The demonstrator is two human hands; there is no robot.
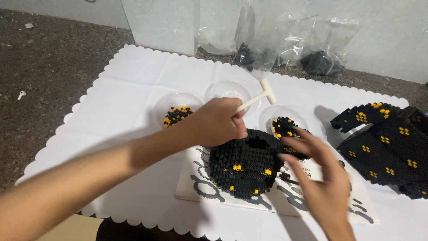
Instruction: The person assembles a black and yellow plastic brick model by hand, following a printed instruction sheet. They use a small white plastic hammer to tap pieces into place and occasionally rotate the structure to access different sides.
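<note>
1. Head view: your left hand (218,122) is closed in a fist around the handle of a small white hammer (258,97), whose head points up and away over the black dome (245,167) of tiny bricks.
2. Your right hand (318,172) is open with its fingers spread, fingertips at the dome's right edge; it grips nothing you can make out.
3. The dome sits on a printed sheet (285,196) on the white cloth (125,85).
4. Behind it stand three clear bowls (227,89), two of them with black and yellow bricks.
5. A larger black build (388,147) lies to the right, plastic bags (285,40) by the wall.
</note>
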